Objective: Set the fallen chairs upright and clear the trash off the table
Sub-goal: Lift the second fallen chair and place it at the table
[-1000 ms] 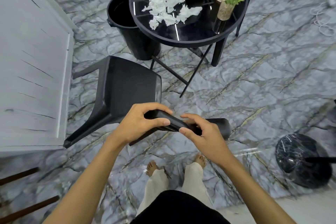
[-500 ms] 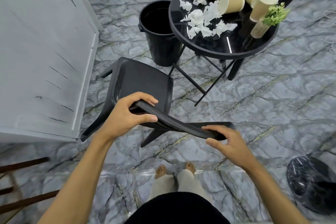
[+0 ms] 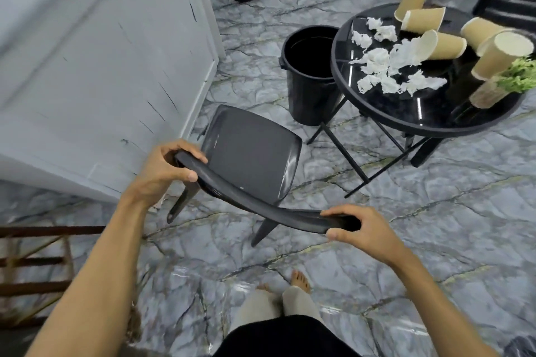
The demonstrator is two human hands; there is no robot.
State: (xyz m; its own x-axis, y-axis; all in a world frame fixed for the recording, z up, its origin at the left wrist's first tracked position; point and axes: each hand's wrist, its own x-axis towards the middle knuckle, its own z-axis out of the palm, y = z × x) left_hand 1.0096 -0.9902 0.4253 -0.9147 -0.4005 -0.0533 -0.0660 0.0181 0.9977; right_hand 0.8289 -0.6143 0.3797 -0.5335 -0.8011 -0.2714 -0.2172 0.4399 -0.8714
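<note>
Hands grip chair [image 3: 252,153] backrest: left hand [image 3: 162,171] closed on its left end, right hand [image 3: 356,229] on right end; chair upright nr table [image 3: 406,122].

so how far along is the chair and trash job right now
Done: nothing clearly finished. In hand: the left hand and right hand grip the top of the black chair's backrest, seat facing up; I can't tell if every leg is planted. Left: the crumpled tissues and tipped paper cups all sit on the round table, the black bin waiting beside it.
</note>
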